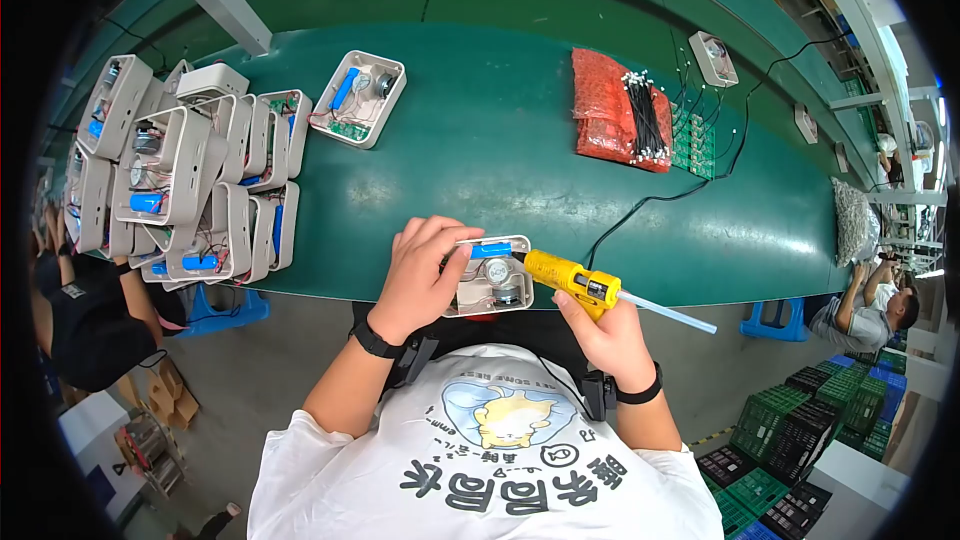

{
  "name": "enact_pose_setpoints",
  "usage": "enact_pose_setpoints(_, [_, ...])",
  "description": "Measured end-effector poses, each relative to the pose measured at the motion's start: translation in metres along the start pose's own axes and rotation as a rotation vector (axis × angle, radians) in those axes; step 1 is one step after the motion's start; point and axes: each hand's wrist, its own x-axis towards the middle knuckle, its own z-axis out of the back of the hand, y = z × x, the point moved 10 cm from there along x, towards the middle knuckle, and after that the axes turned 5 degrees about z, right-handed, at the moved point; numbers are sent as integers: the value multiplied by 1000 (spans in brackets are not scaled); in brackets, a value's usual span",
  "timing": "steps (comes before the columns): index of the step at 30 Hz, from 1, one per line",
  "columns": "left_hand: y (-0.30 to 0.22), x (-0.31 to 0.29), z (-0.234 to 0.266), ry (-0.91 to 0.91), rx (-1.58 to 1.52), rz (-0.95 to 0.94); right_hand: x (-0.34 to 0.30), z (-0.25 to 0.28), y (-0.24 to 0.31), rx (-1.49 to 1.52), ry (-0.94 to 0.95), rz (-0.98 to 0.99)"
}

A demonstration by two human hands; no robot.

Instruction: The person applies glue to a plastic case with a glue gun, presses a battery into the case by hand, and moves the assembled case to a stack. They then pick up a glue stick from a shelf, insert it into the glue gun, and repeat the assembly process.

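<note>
A yellow hot glue gun (560, 275) is gripped in my right hand (612, 338), with a translucent glue stick (665, 311) sticking out of its back. Its nozzle points left into an open off-white plastic housing (462, 308) at the table's front edge. My left hand (422, 278) holds that housing by its left side, fingers curled over the rim beside a blue cylindrical battery (491, 251). A round silver part (497, 271) and a dark round part (507, 295) sit lower in the housing. The nozzle tip is close to the battery's right end; contact cannot be made out.
Stacked open housings (165, 170) fill the left of the green table (460, 160). One more housing (358, 100) lies nearby. Back right are red bubble wrap (600, 105), black cables (648, 120) and green circuit boards (694, 143). A black cord (650, 199) crosses the tabletop. People sit both sides.
</note>
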Motion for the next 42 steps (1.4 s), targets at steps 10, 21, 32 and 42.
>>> enact_pose_setpoints(10, [-4, -4, 1, 34, 22, -56, 23, -47, 22, -80, 183, 173])
enact_pose_setpoints(21, [-7, -8, 4, -63, 43, -92, 18, -45, 19, -112, 147, 55])
enact_pose_setpoints(32, [13, -27, 26, -190, -161, 221, 18, -23, -16, 225, 77, -41])
enact_pose_setpoints(42, [6, 46, 81, -558, -78, -26, 8, 37, -101, 654, -295, 62])
